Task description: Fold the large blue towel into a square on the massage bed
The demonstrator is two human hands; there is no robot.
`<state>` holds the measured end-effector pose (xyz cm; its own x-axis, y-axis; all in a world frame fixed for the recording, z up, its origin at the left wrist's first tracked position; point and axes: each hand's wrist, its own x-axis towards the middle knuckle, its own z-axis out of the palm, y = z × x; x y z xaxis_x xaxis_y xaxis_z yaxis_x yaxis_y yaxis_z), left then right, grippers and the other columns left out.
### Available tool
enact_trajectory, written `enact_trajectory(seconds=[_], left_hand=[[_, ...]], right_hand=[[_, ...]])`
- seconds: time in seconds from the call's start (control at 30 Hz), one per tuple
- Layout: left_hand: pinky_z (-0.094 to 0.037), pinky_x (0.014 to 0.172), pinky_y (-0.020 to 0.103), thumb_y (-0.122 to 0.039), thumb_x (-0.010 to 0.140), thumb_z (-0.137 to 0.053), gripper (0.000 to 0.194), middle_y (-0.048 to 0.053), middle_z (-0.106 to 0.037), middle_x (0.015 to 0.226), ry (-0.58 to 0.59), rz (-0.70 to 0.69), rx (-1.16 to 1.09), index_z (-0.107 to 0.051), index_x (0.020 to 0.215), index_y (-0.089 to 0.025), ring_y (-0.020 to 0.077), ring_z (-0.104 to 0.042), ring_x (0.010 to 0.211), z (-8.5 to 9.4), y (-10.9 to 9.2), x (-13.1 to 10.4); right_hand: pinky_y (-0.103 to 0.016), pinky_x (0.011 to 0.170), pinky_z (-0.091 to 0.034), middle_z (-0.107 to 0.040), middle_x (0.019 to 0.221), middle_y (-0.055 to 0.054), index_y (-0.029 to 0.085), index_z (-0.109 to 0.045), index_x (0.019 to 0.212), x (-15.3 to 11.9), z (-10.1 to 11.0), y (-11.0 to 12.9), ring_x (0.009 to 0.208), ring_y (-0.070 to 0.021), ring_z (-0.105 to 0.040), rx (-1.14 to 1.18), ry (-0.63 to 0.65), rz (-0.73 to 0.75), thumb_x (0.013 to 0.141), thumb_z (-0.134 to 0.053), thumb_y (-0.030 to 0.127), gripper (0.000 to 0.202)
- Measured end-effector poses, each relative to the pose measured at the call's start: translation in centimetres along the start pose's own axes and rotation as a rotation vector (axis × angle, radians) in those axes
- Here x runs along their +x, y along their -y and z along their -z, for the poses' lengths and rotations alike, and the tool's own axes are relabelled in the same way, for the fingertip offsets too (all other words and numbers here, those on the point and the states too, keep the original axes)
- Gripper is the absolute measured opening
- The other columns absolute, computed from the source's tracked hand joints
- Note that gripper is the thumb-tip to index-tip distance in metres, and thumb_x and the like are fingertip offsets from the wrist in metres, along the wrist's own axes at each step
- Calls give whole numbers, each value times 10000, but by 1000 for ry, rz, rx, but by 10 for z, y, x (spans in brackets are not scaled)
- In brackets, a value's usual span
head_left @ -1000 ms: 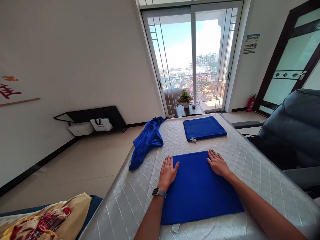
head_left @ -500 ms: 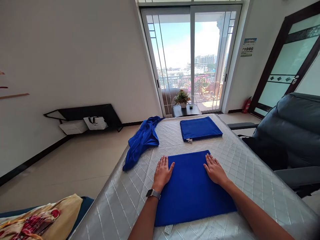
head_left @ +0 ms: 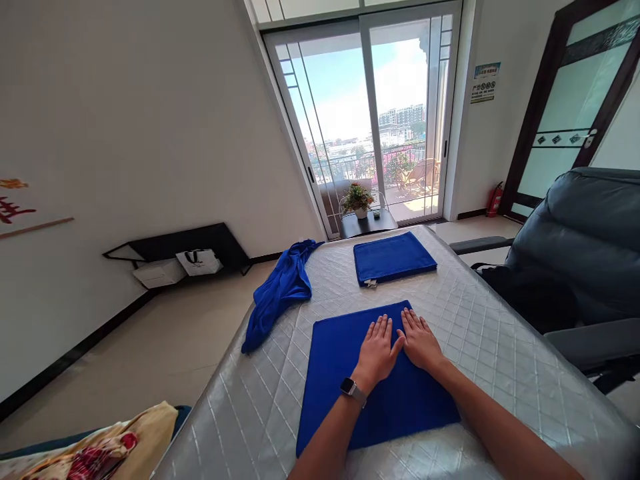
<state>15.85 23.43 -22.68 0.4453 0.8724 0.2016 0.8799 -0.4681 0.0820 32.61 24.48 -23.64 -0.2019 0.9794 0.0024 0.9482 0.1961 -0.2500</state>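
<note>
A flat blue cloth cover (head_left: 333, 373) lies spread on a silvery quilted mattress (head_left: 260, 407). My left hand (head_left: 376, 351) rests flat on the cover right of its middle, fingers out, a watch on the wrist. Close beside it, my right hand (head_left: 419, 339) lies flat over the cover's far right corner, thumb almost touching the left one. Neither hand grips anything. Beyond them sits a neat blue fabric stack (head_left: 395, 258) with white tags at its near left corner. A crumpled blue cloth (head_left: 283, 290) lies at the mattress's left edge.
A dark padded armchair (head_left: 590, 253) stands along the right side. Past the far end is a small table (head_left: 367, 225) with a potted plant (head_left: 358, 199). A black wall rack (head_left: 200, 241) holds bags at left. A patterned blanket (head_left: 145, 433) lies low at left.
My left hand has moved right, from the cover's left edge to near my right hand. The right hand stays by the far right corner. The camera view has tilted slightly.
</note>
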Motion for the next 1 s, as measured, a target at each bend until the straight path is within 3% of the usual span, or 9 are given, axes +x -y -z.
enact_trajectory(seconds=[0.07, 0.13, 0.2, 0.4, 0.5, 0.73, 1.0], left_hand=[[-308, 1250, 472, -467, 1077, -195, 612, 119, -371, 1634, 4, -31, -21, -343, 1585, -160, 227, -272, 1540, -7, -18, 1], [-304, 1251, 475, -491, 1072, -198, 627, 120, -366, 1636, 13, 9, -11, -342, 1586, -162, 235, -271, 1540, -9, -15, -5], [-303, 1250, 484, -543, 1060, -211, 666, 127, -358, 1639, 30, 78, 13, -336, 1590, -159, 252, -278, 1537, -6, 4, -16], [-290, 1246, 516, -609, 1041, -213, 739, 154, -305, 1650, 43, 314, 91, -315, 1594, -130, 284, -267, 1536, 11, 93, -80], [-269, 1256, 488, -631, 1034, -180, 798, 169, -265, 1660, 46, 404, 84, -294, 1590, -70, 274, -245, 1543, 15, 118, -109], [-310, 1241, 475, -645, 1027, -203, 797, 168, -315, 1649, -47, 425, 62, -310, 1589, -88, 271, -281, 1533, 5, 128, -122], [-292, 1247, 482, -651, 1023, -184, 832, 187, -308, 1648, -50, 410, 56, -313, 1579, -46, 280, -274, 1537, -1, 133, -121]], right_hand=[[-428, 1271, -102, -135, 1692, -107, 49, -229, 1614, 0, -1, -1, 1571, -225, -90, -7, -7, 18, 1042, -199, 395, 669], [-434, 1270, -106, -144, 1690, -113, 53, -229, 1615, 1, -1, -1, 1570, -227, -97, 5, -9, 9, 1042, -204, 402, 671], [-439, 1270, -103, -150, 1690, -111, 58, -212, 1619, 1, -1, 0, 1570, -223, -96, 23, -7, -15, 1043, -204, 420, 680], [-427, 1273, -82, -118, 1698, -81, 68, -187, 1625, 3, -5, -1, 1573, -202, -75, 12, 8, -23, 1047, -173, 449, 692], [-423, 1273, -83, -120, 1698, -86, 66, -184, 1625, 3, -8, -2, 1573, -201, -75, 9, 0, -17, 1046, -171, 462, 701], [-433, 1274, -93, -162, 1692, -89, 81, -218, 1624, -5, -2, 1, 1571, -199, -91, -23, -27, -20, 1044, -153, 448, 689], [-432, 1277, -111, -148, 1688, -75, 82, -226, 1619, -53, -3, 5, 1569, -203, -101, -66, -7, -6, 1051, -166, 478, 695]])
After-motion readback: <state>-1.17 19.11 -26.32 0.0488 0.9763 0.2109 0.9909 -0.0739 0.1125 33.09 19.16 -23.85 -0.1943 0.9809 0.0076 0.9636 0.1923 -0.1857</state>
